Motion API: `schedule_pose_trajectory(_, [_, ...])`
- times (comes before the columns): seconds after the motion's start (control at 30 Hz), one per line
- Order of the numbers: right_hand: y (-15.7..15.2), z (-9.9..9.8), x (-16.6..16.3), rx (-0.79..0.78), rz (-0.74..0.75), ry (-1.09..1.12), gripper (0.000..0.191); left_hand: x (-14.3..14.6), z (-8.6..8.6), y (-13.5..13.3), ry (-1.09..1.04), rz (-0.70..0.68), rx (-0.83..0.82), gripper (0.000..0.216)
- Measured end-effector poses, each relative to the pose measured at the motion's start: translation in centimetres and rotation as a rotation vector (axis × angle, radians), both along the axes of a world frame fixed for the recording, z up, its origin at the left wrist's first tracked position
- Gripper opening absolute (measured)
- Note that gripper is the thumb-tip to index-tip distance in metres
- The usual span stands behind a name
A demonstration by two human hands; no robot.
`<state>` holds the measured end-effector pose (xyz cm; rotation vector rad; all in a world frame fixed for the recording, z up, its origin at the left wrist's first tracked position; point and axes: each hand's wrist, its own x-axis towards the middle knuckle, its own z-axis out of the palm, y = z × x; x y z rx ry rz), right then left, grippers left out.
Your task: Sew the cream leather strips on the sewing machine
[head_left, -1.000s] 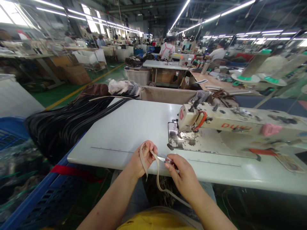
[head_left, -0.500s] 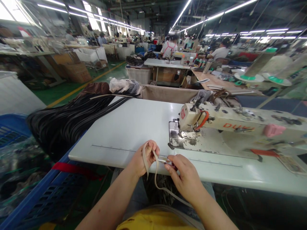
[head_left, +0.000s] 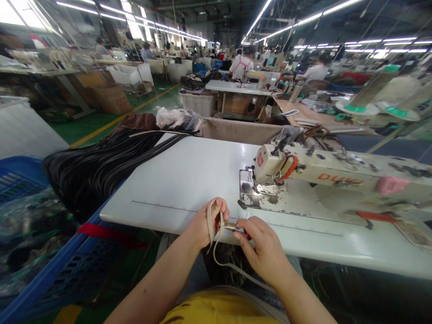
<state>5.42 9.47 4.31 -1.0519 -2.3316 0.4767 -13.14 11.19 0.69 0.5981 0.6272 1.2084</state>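
My left hand [head_left: 203,228] is closed on a narrow beige strap [head_left: 209,220], which loops over the fingers. The rest of the strap hangs below the table edge and runs right, under my right forearm. My right hand [head_left: 265,245] is closed round a pair of thread snips [head_left: 231,225]; their handles are mostly hidden by the fingers. The blades point left and meet the strap beside my left fingertips. Whether they cut into it I cannot tell. Both hands are over the front edge of the white sewing table [head_left: 175,175].
A sewing machine [head_left: 310,180] stands on the right. Many black straps [head_left: 101,162] lie over the table's left corner, beside a blue basket [head_left: 70,265] with a red band [head_left: 106,234]. Behind the table is a beige cloth-sided bin [head_left: 239,130]. A person [head_left: 241,65] sits farther back.
The view has shifted slightly. The snips' blades stand a little more apart now, and the strap's hanging part has swung slightly left. Both hands keep their hold.
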Motion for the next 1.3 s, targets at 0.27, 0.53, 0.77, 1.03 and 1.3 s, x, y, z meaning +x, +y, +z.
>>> schedule_pose_trajectory(0.27, [0.0,-0.1,0.2,0.008,0.020,0.004,0.012,0.4,0.4,-0.3,-0.006,0.007,-0.011,0.048])
schedule_pose_trajectory(0.53, [0.0,-0.5,-0.3,-0.109,0.063,0.079,0.011,1.3,0.5,-0.6,-0.001,0.001,-0.034,0.049])
schedule_pose_trajectory(0.77, [-0.3,-1.0,-0.9,-0.527,0.013,0.353,0.022,1.1,0.7,-0.8,0.076,-0.002,-0.067,0.052])
schedule_pose_trajectory(1.03, [-0.3,-1.6,-1.2,-0.863,0.022,0.682,0.029,1.2,0.6,-0.8,0.124,-0.028,0.025,0.052])
schedule_pose_trajectory(1.3, [-0.5,-0.1,-1.6,-0.740,-0.124,0.598,0.025,1.4,0.9,-0.9,0.164,0.050,0.026,0.053])
